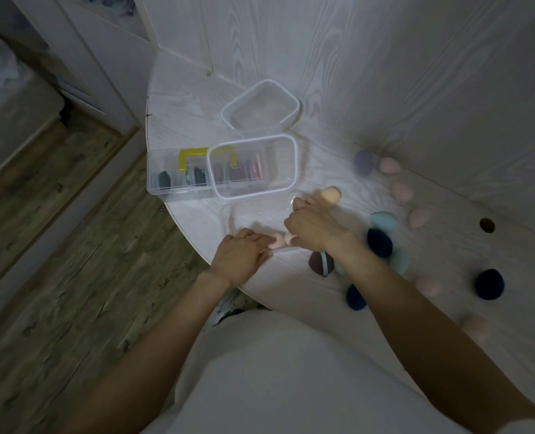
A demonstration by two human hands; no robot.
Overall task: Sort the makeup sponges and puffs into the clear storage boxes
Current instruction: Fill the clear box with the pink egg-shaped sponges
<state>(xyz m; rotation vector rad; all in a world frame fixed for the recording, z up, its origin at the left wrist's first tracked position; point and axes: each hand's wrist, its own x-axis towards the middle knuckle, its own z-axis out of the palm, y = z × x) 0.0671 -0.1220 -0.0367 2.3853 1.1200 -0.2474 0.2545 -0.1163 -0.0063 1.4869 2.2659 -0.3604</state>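
White wood-grain laminate covers the rounded desk we lean over, and our two bare hands meet near its front edge at a low clear plastic box whose walls are hard to make out. Our left hand lies knuckles up at the box's 7 o'clock corner, fingers curled loosely over the rim, touching a pale pink sponge that sits inside; we cannot tell whether it grips the sponge or just rests there. Our right hand reaches over the box's 4 o'clock side with fingers bent downward, and a second peach sponge tip shows under it, though the grip itself is hidden. At 12 o'clock from the hands stands a clear rectangular box with a white rim, leaning against a clear compartment case with a yellow handle that holds dark and reddish items. Further out at 12 o'clock rests another clear box, apparently bare inside. Just beyond our right hand lies a peach egg-shaped sponge. Scattered from 1 to 4 o'clock are pink sponges, a purple sponge, dark navy puffs, a light blue round puff and a brown puff with a blue ribbon strap. Wooden flooring shows at 9 o'clock.
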